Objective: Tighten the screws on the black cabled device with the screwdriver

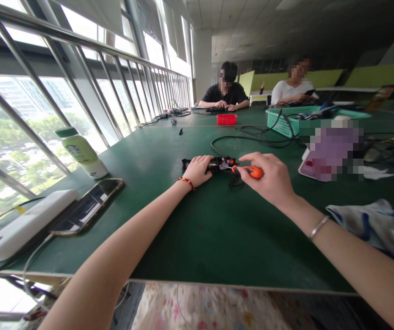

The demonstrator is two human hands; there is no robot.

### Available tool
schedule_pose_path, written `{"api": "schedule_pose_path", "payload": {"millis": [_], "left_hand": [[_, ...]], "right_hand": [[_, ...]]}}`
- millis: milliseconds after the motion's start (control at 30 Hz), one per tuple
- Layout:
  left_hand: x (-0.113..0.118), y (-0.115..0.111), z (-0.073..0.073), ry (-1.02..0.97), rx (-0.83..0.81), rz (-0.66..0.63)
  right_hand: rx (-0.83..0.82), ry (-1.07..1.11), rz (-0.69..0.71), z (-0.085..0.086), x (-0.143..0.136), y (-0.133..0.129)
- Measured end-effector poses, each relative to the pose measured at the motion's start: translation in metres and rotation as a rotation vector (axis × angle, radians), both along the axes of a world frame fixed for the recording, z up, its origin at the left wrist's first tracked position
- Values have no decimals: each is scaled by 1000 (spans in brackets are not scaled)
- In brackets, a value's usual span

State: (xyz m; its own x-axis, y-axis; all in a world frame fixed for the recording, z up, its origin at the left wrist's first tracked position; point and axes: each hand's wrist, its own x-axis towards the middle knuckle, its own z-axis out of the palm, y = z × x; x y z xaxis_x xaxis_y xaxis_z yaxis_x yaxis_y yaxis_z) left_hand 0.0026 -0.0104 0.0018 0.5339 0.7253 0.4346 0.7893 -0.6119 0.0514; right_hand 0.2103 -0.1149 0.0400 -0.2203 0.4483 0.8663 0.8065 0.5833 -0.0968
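Note:
A black, elongated corded device (215, 162) lies across the green table in front of me, its right part showing exposed inner pieces. My left hand (199, 168) is closed over its middle and presses it to the table. An orange and black screwdriver (256, 172) is gripped in my right hand (271, 178), with the index finger reaching forward over it. The screwdriver's metal shaft points left into the exposed section; its tip is too small to make out. From the device a black cable (217, 139) curves away to the back right.
Left on the table (183, 247) are a bottle (82, 153), a phone (90, 206) and a white power strip (28, 222). A red basket (227, 119) and a teal basket (282, 123) stand farther back. A cloth (372, 224) lies right. Two people sit beyond.

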Motion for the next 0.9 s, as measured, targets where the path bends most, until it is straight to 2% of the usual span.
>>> {"api": "schedule_pose_path", "payload": {"millis": [267,467,733,900], "left_hand": [[0,-1,1,10,7,10],[1,-1,1,14,0,14],[1,-2,1,2,0,8],[0,1,-1,-9,-2,-2]], "right_hand": [[14,17,95,1,1,0],[12,-25,43,-1,0,0],[10,-14,97,1,1,0],[-12,-30,35,-1,0,0]]}}
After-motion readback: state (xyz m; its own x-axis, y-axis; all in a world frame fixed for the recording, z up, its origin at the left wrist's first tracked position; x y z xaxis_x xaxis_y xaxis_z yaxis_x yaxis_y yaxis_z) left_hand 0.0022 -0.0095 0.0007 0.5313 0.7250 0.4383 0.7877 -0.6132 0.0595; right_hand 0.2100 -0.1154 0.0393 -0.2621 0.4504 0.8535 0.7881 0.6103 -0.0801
